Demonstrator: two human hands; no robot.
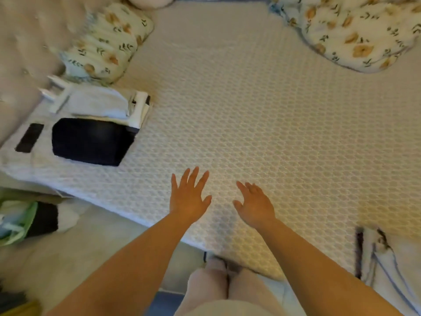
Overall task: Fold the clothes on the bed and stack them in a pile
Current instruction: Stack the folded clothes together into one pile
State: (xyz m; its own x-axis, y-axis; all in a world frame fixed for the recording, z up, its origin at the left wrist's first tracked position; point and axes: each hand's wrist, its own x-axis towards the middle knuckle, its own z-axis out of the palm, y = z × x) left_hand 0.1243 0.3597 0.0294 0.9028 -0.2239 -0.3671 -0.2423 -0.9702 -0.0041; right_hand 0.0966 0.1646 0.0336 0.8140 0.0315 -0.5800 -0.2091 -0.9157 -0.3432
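White folded clothes [100,103] and dark folded piece [91,141] stacked at bed's [273,133] left edge; left hand [190,198] and right hand [255,205] both empty, fingers spread, over bare mattress.

Bed [262,115]: folded white clothes [100,103], folded dark garment [91,142], floral pillow [107,42], floral duvet [355,30].

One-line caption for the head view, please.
Both hands, left and right, open and empty above the mattress, folded clothes at its left edge.
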